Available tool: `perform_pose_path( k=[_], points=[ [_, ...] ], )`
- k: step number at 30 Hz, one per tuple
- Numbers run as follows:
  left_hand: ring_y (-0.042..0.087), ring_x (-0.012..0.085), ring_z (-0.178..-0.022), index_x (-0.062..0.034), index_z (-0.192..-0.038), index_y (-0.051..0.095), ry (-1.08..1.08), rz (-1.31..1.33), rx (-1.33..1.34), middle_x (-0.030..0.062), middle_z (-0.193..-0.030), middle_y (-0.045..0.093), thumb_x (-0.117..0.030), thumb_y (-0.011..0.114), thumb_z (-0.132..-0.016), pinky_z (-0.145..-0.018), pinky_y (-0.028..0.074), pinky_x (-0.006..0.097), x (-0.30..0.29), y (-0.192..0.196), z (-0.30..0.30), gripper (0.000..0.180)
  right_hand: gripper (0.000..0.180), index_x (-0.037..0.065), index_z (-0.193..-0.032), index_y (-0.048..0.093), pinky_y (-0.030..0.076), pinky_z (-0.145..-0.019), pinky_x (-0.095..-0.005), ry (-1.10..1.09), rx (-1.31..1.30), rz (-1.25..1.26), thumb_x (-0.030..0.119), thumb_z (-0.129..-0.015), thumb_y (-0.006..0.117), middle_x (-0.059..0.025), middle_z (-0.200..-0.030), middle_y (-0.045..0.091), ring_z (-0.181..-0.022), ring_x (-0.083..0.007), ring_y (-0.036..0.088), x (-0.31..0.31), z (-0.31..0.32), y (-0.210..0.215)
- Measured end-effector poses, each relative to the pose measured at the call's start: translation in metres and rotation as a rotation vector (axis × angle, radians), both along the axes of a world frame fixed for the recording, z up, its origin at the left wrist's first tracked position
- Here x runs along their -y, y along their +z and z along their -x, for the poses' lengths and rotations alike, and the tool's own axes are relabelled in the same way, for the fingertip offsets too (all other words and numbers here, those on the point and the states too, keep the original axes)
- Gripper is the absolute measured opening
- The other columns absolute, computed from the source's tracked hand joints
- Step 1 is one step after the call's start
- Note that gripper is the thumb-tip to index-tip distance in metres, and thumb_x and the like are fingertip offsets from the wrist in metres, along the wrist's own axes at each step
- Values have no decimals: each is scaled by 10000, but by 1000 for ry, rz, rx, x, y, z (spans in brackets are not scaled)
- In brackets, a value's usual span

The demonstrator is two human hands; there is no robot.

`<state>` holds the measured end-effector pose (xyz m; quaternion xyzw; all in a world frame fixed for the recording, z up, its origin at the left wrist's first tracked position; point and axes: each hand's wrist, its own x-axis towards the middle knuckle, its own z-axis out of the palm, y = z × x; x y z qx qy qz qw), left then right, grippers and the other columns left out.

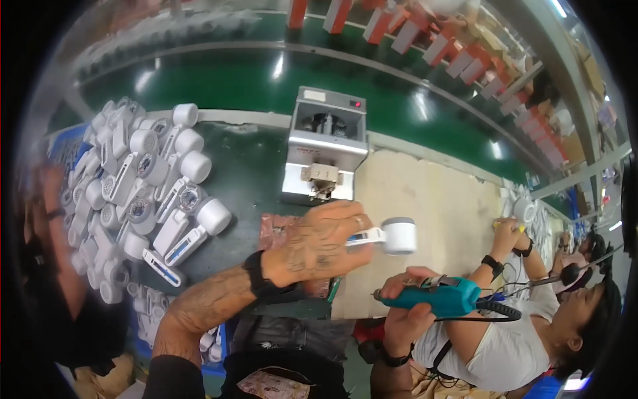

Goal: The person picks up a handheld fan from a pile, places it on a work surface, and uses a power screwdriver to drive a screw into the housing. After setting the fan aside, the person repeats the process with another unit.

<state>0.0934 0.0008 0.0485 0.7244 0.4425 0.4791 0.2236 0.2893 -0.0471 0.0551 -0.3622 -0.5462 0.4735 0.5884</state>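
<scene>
My right hand is wrapped tight around a teal electric screwdriver, nearest me. Just above it, my left hand is closed on a white handheld fan, held over the workbench's middle. A heap of matching fans fills the bench's left side; a grey screw feeder stands at its far edge.

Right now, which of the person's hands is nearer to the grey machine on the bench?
Left. The left hand holds a white device just below the grey machine. The right hand is lower, gripping a teal screwdriver.
</scene>
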Motion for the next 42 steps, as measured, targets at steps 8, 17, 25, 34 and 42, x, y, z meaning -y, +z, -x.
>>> perform_pose_path(
  k=[8,17,25,34,42],
  points=[
    [583,295,-897,-39,-936,654,-80,163,-241,98,-912,601,-232,703,-821,-844,478,396,31,-22,61,229,691,56,-1043,474,363,-494,-289,172,-112,-9,728,-892,522,-22,-649,433,-541,-140,435,-24,46,30],
    [555,301,-954,-47,-1007,640,-102,55,-245,99,-986,553,-336,728,-849,-878,458,406,32,-48,71,341,627,2,-1043,530,432,-576,-294,223,-102,-184,614,-923,594,-55,-691,522,-613,-172,527,-105,129,35],
    [564,344,-1026,-4,-1050,646,-61,100,-245,164,-1059,574,-360,699,-853,-929,461,431,31,-49,72,410,550,4,-1006,531,452,-572,-304,315,-46,-176,537,-930,645,-57,-701,545,-611,-175,543,-124,151,12],
    [562,312,-973,5,-1094,644,-83,211,-230,122,-1001,566,-336,706,-863,-887,471,409,32,-39,75,416,567,-11,-1058,568,469,-553,-303,301,-88,-44,520,-901,691,-71,-719,587,-614,-173,580,-92,130,9],
    [549,328,-991,-16,-1081,623,-128,168,-173,125,-999,534,-349,690,-883,-942,439,429,24,-42,71,394,745,-13,-1038,483,421,-488,-295,207,57,-105,692,-843,621,-47,-635,480,-530,-171,506,-71,96,23]
  ],
)
